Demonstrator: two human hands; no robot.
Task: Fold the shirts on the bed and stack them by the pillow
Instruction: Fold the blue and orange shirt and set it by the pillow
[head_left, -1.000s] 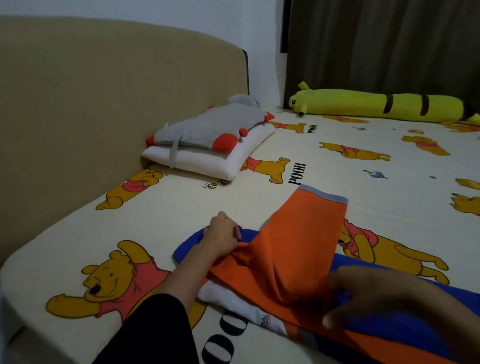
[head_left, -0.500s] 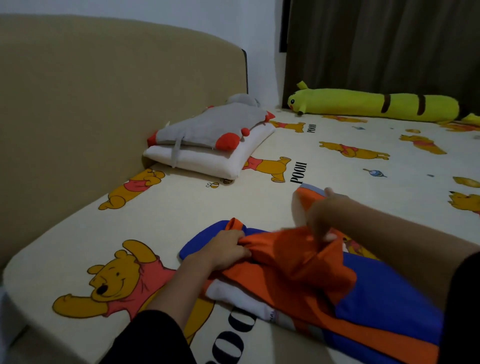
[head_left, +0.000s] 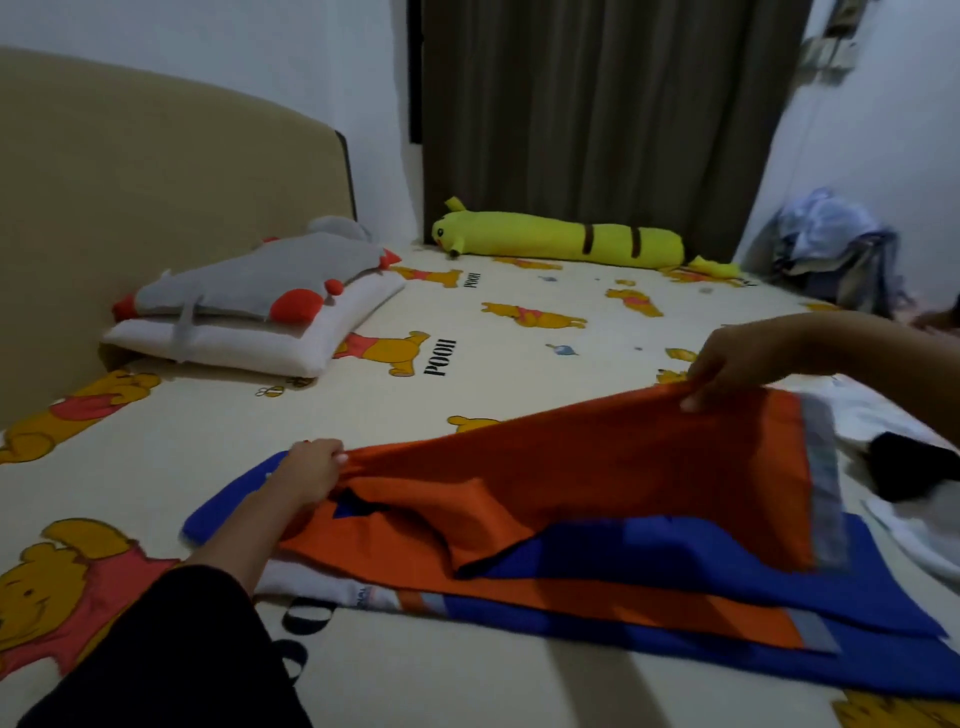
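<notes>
looking down through the head camera, i see my left hand (head_left: 311, 467) at centre left of the frame, fingers curled into a grasp on one end of the orange and blue shirt (head_left: 597, 499). my right hand (head_left: 727, 364) is at right of centre, pinching the far edge of the orange panel beside its grey hem and holding that edge lifted off the bed (head_left: 493, 364), so the cloth slopes down toward the left hand. the rest of the shirt lies flat across the lower middle and lower right of the frame, blue layers showing under the orange. a white garment (head_left: 311, 584) peeks out beneath it at lower centre. at upper left a white pillow (head_left: 249, 345) lies against the tan headboard (head_left: 156, 171), with a grey and red cushion (head_left: 260, 280) on top, well apart from the shirt. a yellow plush bolster (head_left: 561, 239) lies along the top centre before a dark curtain (head_left: 597, 114). a heap of clothes (head_left: 831, 244) sits at upper right.
</notes>
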